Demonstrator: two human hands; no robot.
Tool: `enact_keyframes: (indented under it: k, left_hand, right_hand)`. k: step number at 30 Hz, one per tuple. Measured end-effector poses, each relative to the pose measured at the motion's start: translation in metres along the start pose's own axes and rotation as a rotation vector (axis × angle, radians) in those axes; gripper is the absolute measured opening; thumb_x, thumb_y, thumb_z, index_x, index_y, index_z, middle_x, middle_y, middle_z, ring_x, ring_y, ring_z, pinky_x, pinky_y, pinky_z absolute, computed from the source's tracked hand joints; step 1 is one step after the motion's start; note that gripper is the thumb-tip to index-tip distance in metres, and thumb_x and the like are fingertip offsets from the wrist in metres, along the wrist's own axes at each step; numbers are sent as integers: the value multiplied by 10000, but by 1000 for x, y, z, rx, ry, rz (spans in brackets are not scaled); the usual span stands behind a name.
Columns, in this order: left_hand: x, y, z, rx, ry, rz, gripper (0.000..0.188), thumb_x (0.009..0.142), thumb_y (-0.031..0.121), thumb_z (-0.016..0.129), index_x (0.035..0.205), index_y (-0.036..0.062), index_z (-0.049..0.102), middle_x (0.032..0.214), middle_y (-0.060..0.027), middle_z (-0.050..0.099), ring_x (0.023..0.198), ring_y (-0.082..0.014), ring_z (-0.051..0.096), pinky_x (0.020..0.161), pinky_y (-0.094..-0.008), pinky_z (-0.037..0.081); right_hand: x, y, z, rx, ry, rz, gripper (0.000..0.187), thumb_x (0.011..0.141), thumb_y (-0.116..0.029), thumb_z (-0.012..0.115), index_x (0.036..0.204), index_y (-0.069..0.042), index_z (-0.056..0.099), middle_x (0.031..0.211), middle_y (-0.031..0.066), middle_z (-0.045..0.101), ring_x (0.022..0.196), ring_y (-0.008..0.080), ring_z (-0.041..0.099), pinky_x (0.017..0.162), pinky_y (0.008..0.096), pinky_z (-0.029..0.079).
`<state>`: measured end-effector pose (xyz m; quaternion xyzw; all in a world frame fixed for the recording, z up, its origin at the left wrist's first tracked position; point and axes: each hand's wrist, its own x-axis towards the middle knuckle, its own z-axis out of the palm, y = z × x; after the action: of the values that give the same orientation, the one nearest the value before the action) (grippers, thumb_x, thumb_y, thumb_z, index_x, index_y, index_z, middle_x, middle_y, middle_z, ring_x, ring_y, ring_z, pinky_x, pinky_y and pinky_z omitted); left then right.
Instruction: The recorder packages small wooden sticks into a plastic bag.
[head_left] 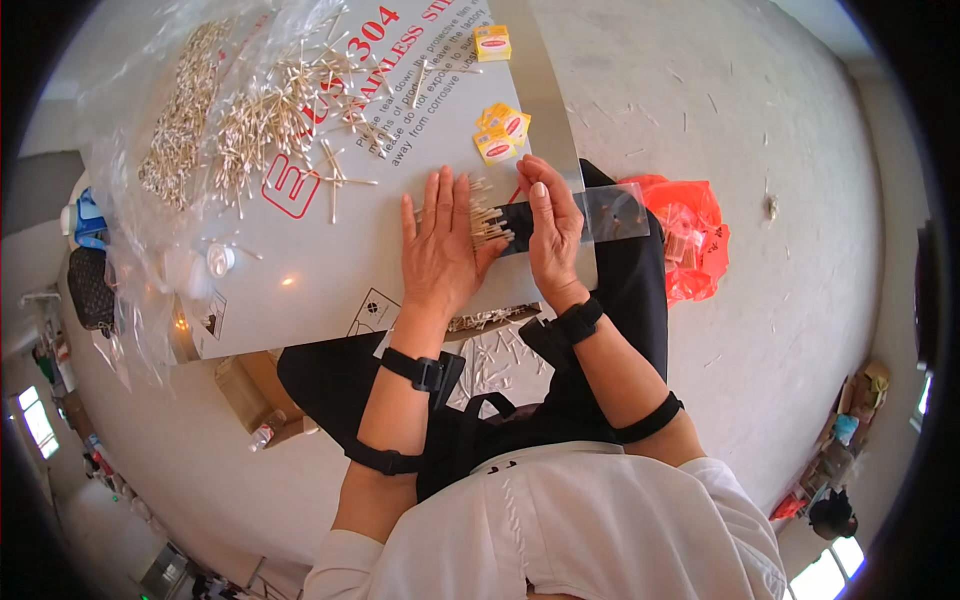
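Observation:
My left hand (440, 240) lies flat on the sheet-covered table, its fingers stretched out and its thumb beside a small bunch of cotton swabs (490, 228). Close by on the right, my right hand (555, 235) is on edge over a clear plastic bag (617, 212), fingers curled together; its exact hold on the bag is partly hidden. The bag reaches out past the table edge on the right, and the swab bunch lies by its other end, between both hands. Just beyond my right fingertips are several small yellow-and-white cards (502, 132).
Loose cotton swabs (255, 140) are heaped at the far left beside crinkled clear plastic film (130, 230). A small yellow box (492, 44) stands far back. A red plastic bag (690, 240) lies right of the table, a cardboard box (250, 395) below its left edge. Swabs are strewn below.

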<state>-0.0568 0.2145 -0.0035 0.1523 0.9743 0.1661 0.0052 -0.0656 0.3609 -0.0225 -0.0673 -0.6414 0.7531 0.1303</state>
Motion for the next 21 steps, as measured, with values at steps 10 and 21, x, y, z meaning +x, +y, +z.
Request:
enact_keyframes:
  k: [10,21]
  left_hand:
    - [7,-13,3,34,130,-43,736,971,433,510,1510,-5,267,1597,-176,222,1486,-338,194,1187,-539,121]
    - [-7,-2,16,-1048,483,-258,625,1060,399,336,1521,-15,252,1603,-166,208,1484,-272,191,1203,-416,156]
  right_hand:
    - [-9,-6,4,-57,-63,27,370,1061,-207,425,1304,45,547,1376,124,532,1262,185,497,1104,337,386]
    - [-18,4,20,19,-126,30,419,1065,-233,423,1372,45,487,1403,132,512,1304,202,473,1129,333,361]
